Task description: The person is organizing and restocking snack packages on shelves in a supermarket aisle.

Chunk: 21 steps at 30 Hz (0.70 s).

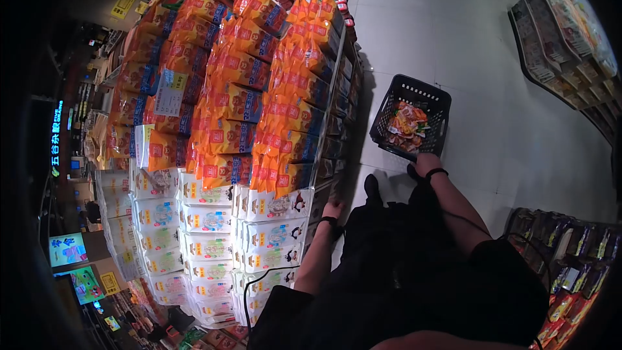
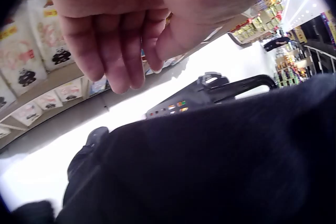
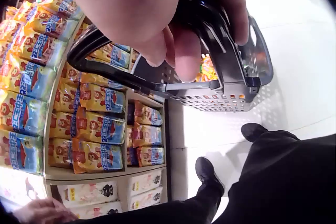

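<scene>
My right hand [image 1: 429,164] grips the handle of a black perforated basket [image 1: 442,105]; in the right wrist view the fingers of the hand [image 3: 181,29] curl round the black handle [image 3: 113,71]. Colourful packets [image 1: 408,124] lie inside the basket. My left hand [image 1: 334,209] hangs low beside the shelf with the white packages. The left wrist view shows that hand [image 2: 123,40] with its fingers loosely bent, holding nothing.
Orange snack bags [image 1: 240,71] are stacked on a display at the left, above white packages [image 1: 207,246]. Another shelf [image 1: 538,45] stands at the upper right, and packaged goods [image 1: 573,279] fill the lower right. Pale floor tiles [image 1: 414,32] lie between them.
</scene>
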Available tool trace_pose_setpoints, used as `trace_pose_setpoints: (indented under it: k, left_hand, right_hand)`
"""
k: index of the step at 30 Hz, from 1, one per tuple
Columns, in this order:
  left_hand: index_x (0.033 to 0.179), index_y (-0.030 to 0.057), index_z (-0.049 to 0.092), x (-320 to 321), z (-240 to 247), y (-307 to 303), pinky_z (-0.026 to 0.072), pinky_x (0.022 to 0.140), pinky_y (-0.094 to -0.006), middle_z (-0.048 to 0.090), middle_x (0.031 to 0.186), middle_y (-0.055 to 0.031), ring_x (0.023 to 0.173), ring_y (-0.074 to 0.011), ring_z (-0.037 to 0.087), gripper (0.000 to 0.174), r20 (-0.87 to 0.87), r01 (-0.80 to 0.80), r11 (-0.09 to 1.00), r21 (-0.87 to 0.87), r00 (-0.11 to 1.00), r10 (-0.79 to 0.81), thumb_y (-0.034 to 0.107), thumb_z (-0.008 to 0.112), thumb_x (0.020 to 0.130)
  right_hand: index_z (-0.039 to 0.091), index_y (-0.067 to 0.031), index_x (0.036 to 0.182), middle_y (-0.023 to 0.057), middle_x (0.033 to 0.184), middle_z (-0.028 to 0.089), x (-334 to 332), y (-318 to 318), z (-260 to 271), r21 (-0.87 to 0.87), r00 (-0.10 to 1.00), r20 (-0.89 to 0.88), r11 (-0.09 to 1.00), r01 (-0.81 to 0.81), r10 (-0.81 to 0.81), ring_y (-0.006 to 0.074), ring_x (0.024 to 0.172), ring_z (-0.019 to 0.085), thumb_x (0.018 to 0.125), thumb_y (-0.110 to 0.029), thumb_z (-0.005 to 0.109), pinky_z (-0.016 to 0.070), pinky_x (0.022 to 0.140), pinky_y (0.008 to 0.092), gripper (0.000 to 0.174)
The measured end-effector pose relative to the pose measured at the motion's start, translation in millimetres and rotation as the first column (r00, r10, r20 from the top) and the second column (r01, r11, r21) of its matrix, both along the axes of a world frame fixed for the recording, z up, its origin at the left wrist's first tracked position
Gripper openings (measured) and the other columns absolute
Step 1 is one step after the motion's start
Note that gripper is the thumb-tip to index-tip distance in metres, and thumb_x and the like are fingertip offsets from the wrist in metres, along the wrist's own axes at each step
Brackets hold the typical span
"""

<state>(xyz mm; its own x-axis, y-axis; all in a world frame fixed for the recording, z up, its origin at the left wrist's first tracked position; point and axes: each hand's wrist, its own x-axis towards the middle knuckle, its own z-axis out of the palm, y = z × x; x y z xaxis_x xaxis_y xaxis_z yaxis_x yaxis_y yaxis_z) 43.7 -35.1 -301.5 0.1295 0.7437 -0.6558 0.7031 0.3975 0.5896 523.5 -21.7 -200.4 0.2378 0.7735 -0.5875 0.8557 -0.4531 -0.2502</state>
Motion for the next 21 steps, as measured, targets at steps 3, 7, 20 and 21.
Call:
trace_pose_setpoints:
  k: [3, 7, 20, 21]
  left_hand:
    - [0.096, 0.0041, 0.083, -9, 1, -54, 0.0615, 0.086, -0.0397, 0.083, 0.093, -0.0104, 0.091, -0.0210, 0.080, 0.023, -0.164, -0.085, 0.992, -0.098, 0.984, 0.068, 0.027, 0.079, 0.094]
    - [0.094, 0.0018, 0.083, 22, 28, -166, 0.0610, 0.073, -0.0389, 0.082, 0.085, -0.0080, 0.076, -0.0184, 0.078, 0.021, -0.278, -0.405, 0.883, -0.237, 0.899, 0.337, 0.021, 0.076, 0.093]
    - [0.117, 0.0002, 0.076, 253, 58, -428, 0.0590, 0.094, -0.0450, 0.082, 0.113, -0.0186, 0.108, -0.0345, 0.077, 0.034, -0.145, -0.701, 0.660, -0.269, 0.707, 0.692, 0.028, 0.077, 0.097]
    - [0.115, 0.0010, 0.075, 270, 58, -434, 0.0587, 0.093, -0.0459, 0.081, 0.112, -0.0196, 0.108, -0.0357, 0.077, 0.034, -0.182, -0.741, 0.625, -0.244, 0.668, 0.721, 0.029, 0.077, 0.097]
  right_hand:
    - [0.080, -0.0077, 0.117, 0.0207, 0.116, 0.081, 33, 26, -15, 0.025, 0.994, -0.091, 0.998, -0.051, 0.053, 0.0405, 0.110, 0.077, 0.101, -0.036, 0.072, 0.0617, 0.097, 0.0540, 0.034]
    - [0.072, -0.0055, 0.130, 0.0187, 0.098, 0.082, 81, 60, -18, -0.008, 0.972, -0.218, 0.995, -0.096, 0.092, 0.0387, 0.103, 0.079, 0.102, -0.032, 0.070, 0.0604, 0.097, 0.0544, 0.039]
    - [0.076, -0.0020, 0.127, 0.0213, 0.089, 0.080, 154, 112, -97, 0.401, 0.954, -0.186, 0.904, -0.147, 0.237, 0.0355, 0.080, 0.082, 0.104, -0.031, 0.069, 0.0617, 0.085, 0.0472, 0.038]
    - [0.077, 0.0004, 0.117, 0.0227, 0.094, 0.081, 156, 116, -105, 0.318, 0.951, -0.238, 0.941, -0.116, 0.198, 0.0344, 0.079, 0.082, 0.104, -0.029, 0.068, 0.0625, 0.080, 0.0469, 0.033]
